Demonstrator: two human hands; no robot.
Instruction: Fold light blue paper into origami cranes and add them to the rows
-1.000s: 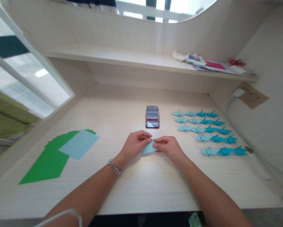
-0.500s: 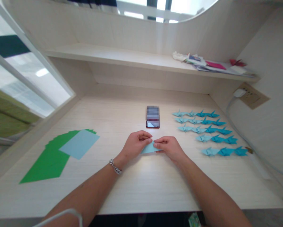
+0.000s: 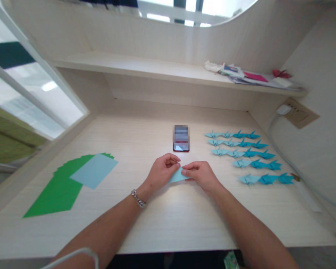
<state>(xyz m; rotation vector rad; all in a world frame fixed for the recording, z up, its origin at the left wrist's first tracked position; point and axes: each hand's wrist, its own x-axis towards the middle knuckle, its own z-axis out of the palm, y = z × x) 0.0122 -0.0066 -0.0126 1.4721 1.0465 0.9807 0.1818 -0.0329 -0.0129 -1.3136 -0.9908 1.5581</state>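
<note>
Between my hands is a light blue folded piece of paper (image 3: 176,177), low over the desk at the middle. My left hand (image 3: 165,169) grips its upper left edge with thumb and fingers, a chain bracelet round the wrist. From the right, my right hand (image 3: 200,174) pinches the paper near its top corner. The fingers partly cover the paper, so its folds are hard to make out. Just beyond the hands lies a phone (image 3: 181,138) with a lit screen.
Rows of blue folded paper cranes (image 3: 244,153) stand on the right. At left, a light blue sheet (image 3: 95,171) lies on fanned green sheets (image 3: 54,194). A shelf (image 3: 145,69) spans the back, papers (image 3: 247,77) on it. A white cable (image 3: 280,147) hangs along the right wall.
Almost nothing differs. My left hand has shifted very slightly upward, and both hands keep hold of the blue paper.
</note>
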